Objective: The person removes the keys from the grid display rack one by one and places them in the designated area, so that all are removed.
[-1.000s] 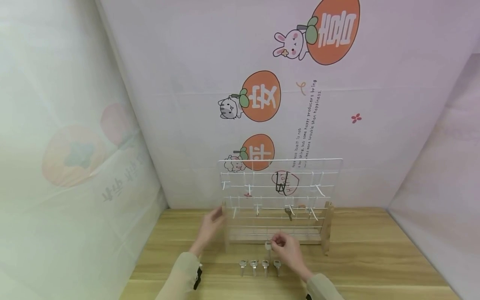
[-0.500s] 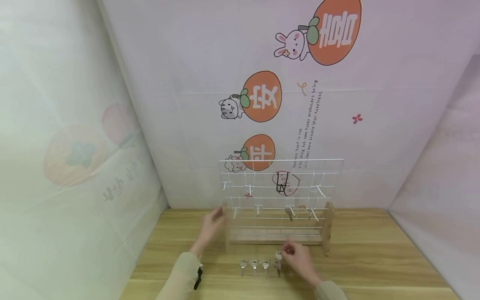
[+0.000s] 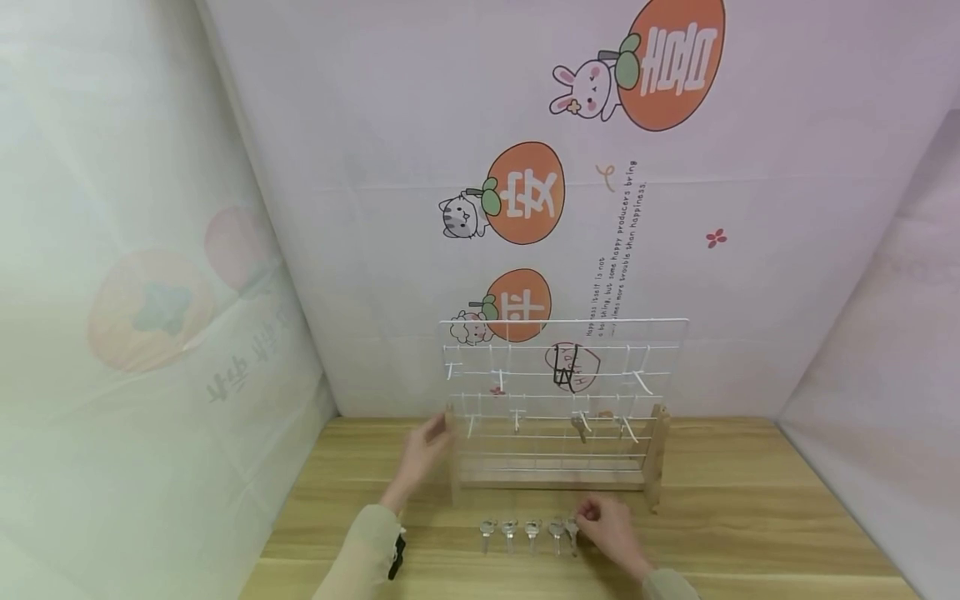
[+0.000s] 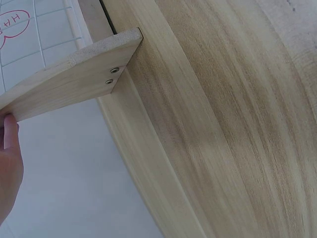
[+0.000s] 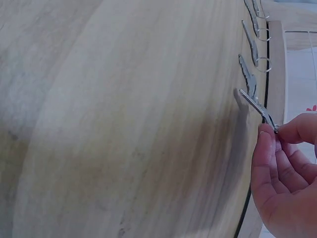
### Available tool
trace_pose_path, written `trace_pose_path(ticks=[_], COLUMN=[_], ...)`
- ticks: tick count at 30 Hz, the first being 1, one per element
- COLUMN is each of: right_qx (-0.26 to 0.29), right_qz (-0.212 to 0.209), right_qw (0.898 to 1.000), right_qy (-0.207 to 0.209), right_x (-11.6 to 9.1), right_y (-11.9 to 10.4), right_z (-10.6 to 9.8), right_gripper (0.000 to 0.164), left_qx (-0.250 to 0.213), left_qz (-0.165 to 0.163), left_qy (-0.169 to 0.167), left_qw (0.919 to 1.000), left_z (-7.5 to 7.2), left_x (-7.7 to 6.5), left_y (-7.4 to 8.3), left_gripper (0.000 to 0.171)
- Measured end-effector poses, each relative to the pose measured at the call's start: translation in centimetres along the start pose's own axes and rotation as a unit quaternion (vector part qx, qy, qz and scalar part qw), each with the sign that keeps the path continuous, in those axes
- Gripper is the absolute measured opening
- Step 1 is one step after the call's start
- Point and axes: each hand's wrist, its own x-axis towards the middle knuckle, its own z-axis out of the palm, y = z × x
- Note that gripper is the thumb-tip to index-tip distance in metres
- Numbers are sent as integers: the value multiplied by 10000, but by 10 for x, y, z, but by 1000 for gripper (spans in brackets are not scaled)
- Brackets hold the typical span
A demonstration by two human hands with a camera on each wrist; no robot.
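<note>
Pinching a slim metal key [image 5: 257, 105] near its head, thumb and forefinger of the right hand [image 3: 613, 528] hold it slanted beside a row of four ringed keys [image 3: 532, 530], at the end nearer the right edge of the smooth, wood-grained surface [image 3: 757, 521]. Closer to the back edge, the left hand [image 3: 423, 457] grips a flat, pale wooden upright [image 4: 74, 82] supporting a thin white wire grid [image 3: 564, 320]; another key [image 3: 578, 429] dangles from its hook.
</note>
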Motion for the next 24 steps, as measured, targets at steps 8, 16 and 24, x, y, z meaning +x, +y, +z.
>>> trace_pose_path(ticks=[8, 16, 24], right_qx=[27, -173, -402], right_qz=[1, 3, -136], right_qw=[10000, 9998, 9991], right_qy=[-49, 33, -17], right_x=[-2, -2, 0], right_y=[5, 6, 8], right_z=[1, 1, 2], right_gripper=[5, 6, 5], left_qx=[102, 49, -54], left_qz=[-25, -100, -33], left_qy=[-5, -10, -49], left_qw=[9999, 9999, 10000], left_z=[0, -1, -1], left_x=[1, -1, -1], left_y=[0, 4, 4], left_gripper=[51, 50, 50])
